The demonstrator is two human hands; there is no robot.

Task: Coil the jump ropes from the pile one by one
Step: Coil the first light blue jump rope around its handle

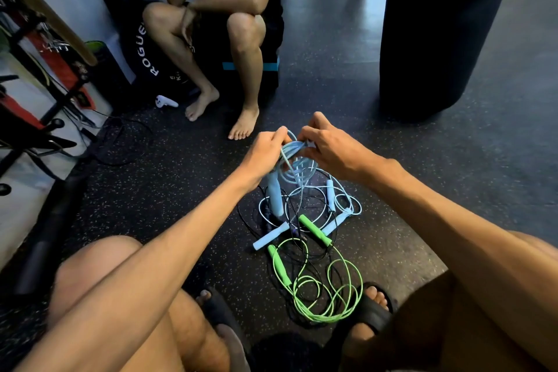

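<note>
My left hand (265, 149) and my right hand (327, 145) meet above the pile, both gripping a light blue jump rope (297, 169). Its cord hangs in loops between the hands, and one pale blue handle (275, 195) dangles below my left hand. On the floor beneath lies the pile (305, 220): a green rope (324, 296) with two green handles (314, 229), a second light blue rope (347, 205) with pale handles, and thin black cords tangled through them.
A seated person's bare feet (223, 115) rest just beyond the pile. A black punching bag (444, 33) stands at the right. A rack with gear (36, 84) lines the left. My sandalled feet (371, 308) flank the pile on the speckled rubber floor.
</note>
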